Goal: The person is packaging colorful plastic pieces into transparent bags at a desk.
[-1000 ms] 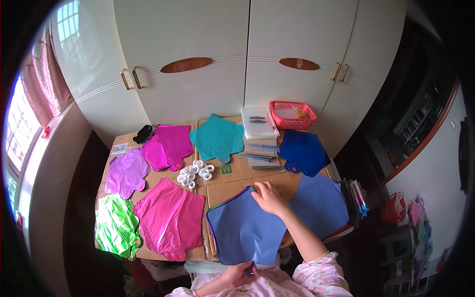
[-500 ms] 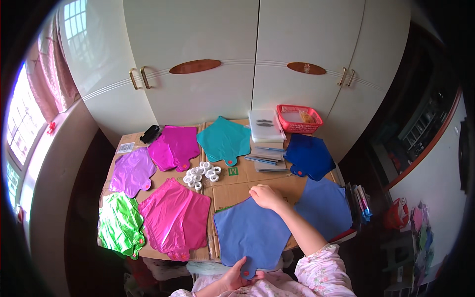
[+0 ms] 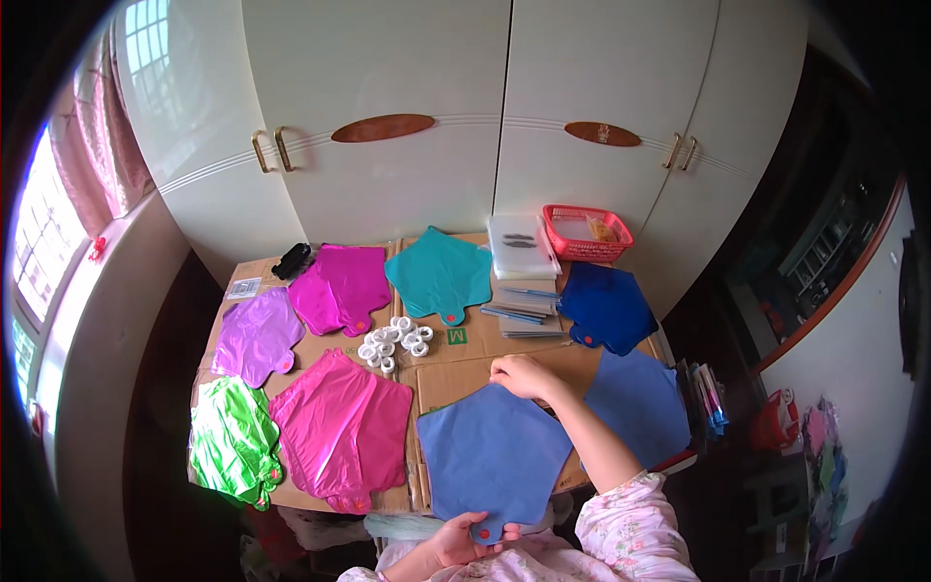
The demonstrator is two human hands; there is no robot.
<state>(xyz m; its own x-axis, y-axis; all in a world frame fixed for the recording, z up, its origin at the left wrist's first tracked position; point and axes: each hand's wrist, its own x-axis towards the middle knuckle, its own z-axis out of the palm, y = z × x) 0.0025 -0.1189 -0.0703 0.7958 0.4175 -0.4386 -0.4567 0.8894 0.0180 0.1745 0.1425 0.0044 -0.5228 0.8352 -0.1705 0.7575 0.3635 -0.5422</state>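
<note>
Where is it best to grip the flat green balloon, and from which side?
Probably at an outer point of the green balloon, from the table's near-left edge: it lies flat and crinkled at that corner, so its points give the fingers a thin edge to pinch.

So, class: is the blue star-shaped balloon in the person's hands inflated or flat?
Flat. The blue balloon lies spread on the cardboard, right hand at its top point, left hand at its neck.

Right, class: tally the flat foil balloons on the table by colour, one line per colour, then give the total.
Blue: 3
Pink or magenta: 2
Teal: 1
Purple: 1
Green: 1
Total: 8
</note>
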